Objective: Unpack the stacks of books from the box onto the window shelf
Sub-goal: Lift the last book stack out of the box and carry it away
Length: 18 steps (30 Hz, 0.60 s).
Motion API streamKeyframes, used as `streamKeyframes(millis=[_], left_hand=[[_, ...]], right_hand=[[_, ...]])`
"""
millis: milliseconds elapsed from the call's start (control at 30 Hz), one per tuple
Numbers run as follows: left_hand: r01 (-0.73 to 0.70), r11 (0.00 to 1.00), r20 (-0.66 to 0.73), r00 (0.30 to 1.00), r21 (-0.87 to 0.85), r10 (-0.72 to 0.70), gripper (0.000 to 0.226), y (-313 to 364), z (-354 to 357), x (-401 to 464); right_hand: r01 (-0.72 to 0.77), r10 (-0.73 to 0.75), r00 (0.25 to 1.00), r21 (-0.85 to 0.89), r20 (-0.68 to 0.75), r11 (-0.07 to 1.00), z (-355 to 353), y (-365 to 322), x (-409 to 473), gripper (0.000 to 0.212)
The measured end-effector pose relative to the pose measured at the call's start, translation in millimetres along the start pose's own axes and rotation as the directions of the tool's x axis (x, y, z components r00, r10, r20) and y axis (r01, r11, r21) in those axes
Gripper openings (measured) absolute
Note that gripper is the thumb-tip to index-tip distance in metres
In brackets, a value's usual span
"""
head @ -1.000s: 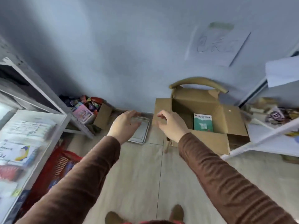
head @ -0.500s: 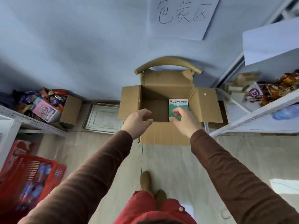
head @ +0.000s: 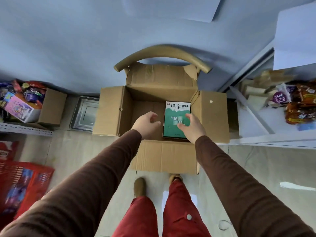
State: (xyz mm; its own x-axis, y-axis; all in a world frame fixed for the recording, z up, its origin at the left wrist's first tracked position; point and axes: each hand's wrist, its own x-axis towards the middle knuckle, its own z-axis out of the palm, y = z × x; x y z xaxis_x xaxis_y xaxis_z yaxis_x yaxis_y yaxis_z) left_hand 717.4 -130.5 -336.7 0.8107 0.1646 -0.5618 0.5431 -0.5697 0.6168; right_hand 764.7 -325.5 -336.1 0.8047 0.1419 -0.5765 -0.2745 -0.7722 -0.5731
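Note:
An open cardboard box (head: 213, 117) rests on a wooden chair (head: 162, 53) against the blue wall. Inside, on its right side, lies a stack of books (head: 174, 117) with a green and white cover on top. My right hand (head: 192, 127) hovers over the right part of that cover, fingers spread, holding nothing. My left hand (head: 146, 124) reaches into the bare left half of the box, fingers loosely curled, just left of the books. The window shelf is out of view.
A white shelf unit (head: 273, 134) with snack packets (head: 301, 103) stands to the right. On the left sit a small carton of snacks (head: 51, 106), a metal tray (head: 85, 113) on the floor and a red basket (head: 22, 182). My legs and shoes (head: 139, 186) stand before the box.
I have stepped closer and the view has centred on the box. Both hands moved forward and down into it, the right one over the book cover.

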Motion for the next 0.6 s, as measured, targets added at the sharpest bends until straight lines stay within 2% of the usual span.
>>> streamKeyframes(millis=[167, 333, 467, 600], left_hand=[[0.206, 0.973, 0.044, 0.978, -0.101, -0.202, 0.049, -10.7, 40.7, 65.5], [0.391, 0.91, 0.146, 0.917, -0.138, -0.372, 0.057, -38.3, 81.7, 124.0], [0.491, 0.861, 0.218, 0.861, -0.13, -0.459, 0.063, -59.0, 113.0, 160.1], [0.532, 0.824, 0.247, 0.839, -0.193, -0.484, 0.053, -72.9, 143.7, 176.3]], right_hand=[[-0.174, 0.161, 0.983, 0.173, 0.088, 0.969, 11.7, 29.8, 65.7, 0.065], [-0.367, 0.329, 0.93, 0.389, 0.161, 0.845, 49.1, 53.5, 113.1, 0.068], [-0.408, 0.391, 0.911, 0.432, 0.131, 0.805, 76.9, 70.1, 135.4, 0.068], [-0.424, 0.414, 0.903, 0.392, 0.115, 0.816, 94.7, 83.5, 140.1, 0.077]])
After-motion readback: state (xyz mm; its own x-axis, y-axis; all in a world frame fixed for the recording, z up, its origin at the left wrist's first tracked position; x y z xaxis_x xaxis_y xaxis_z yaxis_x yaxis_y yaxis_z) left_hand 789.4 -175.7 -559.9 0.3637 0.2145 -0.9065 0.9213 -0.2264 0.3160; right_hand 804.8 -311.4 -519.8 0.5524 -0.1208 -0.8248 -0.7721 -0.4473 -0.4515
